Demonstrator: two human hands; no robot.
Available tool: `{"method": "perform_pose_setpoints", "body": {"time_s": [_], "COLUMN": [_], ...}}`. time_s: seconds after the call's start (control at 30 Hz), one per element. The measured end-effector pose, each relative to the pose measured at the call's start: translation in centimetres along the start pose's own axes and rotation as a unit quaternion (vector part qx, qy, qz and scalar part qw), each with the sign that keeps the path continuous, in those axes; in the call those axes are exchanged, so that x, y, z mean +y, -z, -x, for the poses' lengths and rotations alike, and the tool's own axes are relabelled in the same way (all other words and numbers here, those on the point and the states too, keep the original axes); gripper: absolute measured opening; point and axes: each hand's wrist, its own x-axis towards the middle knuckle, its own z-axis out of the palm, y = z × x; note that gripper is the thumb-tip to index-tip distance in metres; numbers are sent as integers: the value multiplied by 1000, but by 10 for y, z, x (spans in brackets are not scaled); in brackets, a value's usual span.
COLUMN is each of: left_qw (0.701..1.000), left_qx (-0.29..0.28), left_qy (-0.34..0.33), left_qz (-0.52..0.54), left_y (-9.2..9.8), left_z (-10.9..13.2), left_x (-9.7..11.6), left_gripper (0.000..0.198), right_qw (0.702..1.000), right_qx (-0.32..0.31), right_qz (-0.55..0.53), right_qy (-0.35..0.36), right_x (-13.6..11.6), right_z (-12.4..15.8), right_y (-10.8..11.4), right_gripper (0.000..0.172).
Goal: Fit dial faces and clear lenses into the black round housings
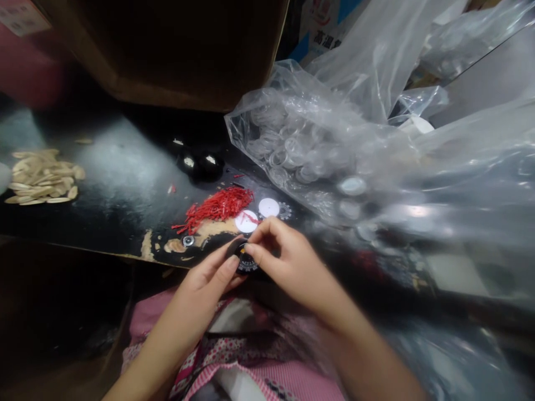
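Note:
My left hand holds a small round black dial with white markings and a spot of orange, close to the table's front edge. Over the dial's upper part, my right hand has thumb and forefinger brought together; whatever they pinch is too small to make out. Just beyond the hands lie two white discs, one with red bits on it. A heap of thin red pieces is beside them, to the left. A small metallic ring rests near the edge, left of my left hand.
A clear plastic bag of transparent round parts covers the table's right side. Two shiny black round objects stand behind the red heap. Pale seeds are piled at far left. A large brown box is at the back.

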Motion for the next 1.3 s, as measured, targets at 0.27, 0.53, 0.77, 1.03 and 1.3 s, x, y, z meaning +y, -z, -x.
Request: {"method": "perform_pose_setpoints", "body": {"time_s": [0.27, 0.53, 0.77, 1.03, 1.3], "left_qw": [996, 997, 995, 999, 999], "left_qx": [6, -2, -41, -25, -19], "left_qy": [-31, 2, 11, 27, 22], "left_qz": [-83, -77, -86, 15, 34], "left_y": [2, 7, 10, -1, 0], "left_z": [-2, -6, -12, 1, 2], "left_x": [-1, -4, -5, 1, -1], "left_gripper": [43, 44, 45, 34, 34], "right_qw": [1000, 999, 999, 982, 996], "right_qx": [-4, -17, -41, -49, -10], "right_qz": [-5, -32, -26, -178, -88], "right_qy": [-7, -5, 21, -48, -22], "right_x": [3, 8, 10, 13, 0], "right_z": [2, -1, 0, 8, 11], "right_y": [0, 3, 13, 25, 9], "right_gripper": [8, 9, 9, 13, 8]}}
